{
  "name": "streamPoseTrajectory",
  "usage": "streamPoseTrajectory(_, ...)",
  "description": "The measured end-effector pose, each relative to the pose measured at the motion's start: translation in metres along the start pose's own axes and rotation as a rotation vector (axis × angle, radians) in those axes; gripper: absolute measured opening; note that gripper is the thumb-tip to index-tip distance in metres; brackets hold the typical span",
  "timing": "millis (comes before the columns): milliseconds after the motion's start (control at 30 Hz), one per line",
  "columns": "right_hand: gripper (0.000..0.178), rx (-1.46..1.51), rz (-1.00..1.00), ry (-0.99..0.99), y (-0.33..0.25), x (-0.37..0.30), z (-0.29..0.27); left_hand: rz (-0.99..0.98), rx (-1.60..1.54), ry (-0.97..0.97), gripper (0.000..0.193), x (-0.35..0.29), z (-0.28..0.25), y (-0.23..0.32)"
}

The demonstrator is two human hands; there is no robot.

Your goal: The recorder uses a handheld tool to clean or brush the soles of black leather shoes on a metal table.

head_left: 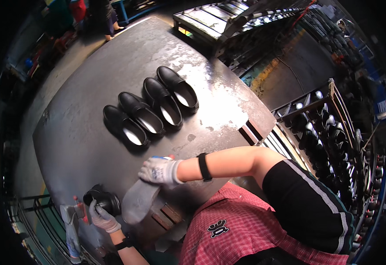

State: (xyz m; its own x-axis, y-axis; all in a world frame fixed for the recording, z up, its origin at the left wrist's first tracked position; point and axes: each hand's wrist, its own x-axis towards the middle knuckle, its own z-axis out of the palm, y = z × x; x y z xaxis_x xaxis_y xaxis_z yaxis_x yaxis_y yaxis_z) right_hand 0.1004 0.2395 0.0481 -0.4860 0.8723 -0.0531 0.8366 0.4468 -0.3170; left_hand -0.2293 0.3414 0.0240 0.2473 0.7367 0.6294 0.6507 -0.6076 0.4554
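Near the table's front left edge, my left hand (104, 218), in a pale glove, grips a black shoe (109, 202) with its opening tilted toward the left. To the right of it, my gloved right hand (159, 171) is closed on a grey, flat, rounded piece (139, 203) shaped like a shoe sole. A small blue and red thing (164, 157) shows beside the right hand's fingers; most of it is hidden. Beyond my hands, several black slip-on shoes (140, 115) with white insoles stand in a slanted row on the grey metal table (78, 132).
A red and grey metal fixture (76, 212) sits at the table's left front edge. Brown-edged slots (168, 216) lie at the front edge. Racks of dark shoes (325, 137) stand at the right. A frame with bright panels (206, 20) lies beyond; a person (106, 20) is at the far left.
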Motion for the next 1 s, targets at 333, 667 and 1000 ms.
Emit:
streamPoseTrajectory(333, 0.079, 0.015, 0.593, 0.346, 0.135, -0.268, -0.024, 0.302, -0.227, -0.392, 0.054, 0.011, 0.193, 0.197)
streamPoseTrajectory(667, 0.1, 0.439, 1.26, 0.104, 0.125, -0.341, -0.086, 0.078, 0.426, -1.0, 0.064, 0.041, 0.339, 0.357)
streamPoseTrajectory(1000, 0.114, 0.387, 1.068, 0.778, 0.055, -0.45, 0.039, 0.07, 0.261, -0.928, 0.036, -0.12, 0.222, 0.342)
